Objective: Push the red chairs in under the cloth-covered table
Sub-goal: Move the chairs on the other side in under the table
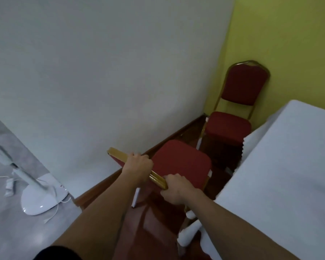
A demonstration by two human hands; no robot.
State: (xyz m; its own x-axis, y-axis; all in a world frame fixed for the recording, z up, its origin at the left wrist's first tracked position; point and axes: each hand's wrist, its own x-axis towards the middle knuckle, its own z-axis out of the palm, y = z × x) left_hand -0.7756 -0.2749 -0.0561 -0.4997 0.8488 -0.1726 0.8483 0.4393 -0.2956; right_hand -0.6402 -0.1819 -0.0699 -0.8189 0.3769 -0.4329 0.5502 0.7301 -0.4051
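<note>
A red padded chair (180, 164) with a gold frame stands just in front of me, its seat facing away. My left hand (138, 164) and my right hand (176, 190) both grip the gold top rail of its backrest (158, 180). The table under a white cloth (281, 166) fills the right side, its edge close to the chair's right side. A second red chair (231, 126) with a gold frame stands further back in the corner, its seat beside the table's far edge.
A white wall runs along the left with a dark wooden skirting and glossy wooden floor (152, 228) below. A white standing fan base (41, 196) with cable sits at the left on grey floor. A yellow-green wall closes the back right.
</note>
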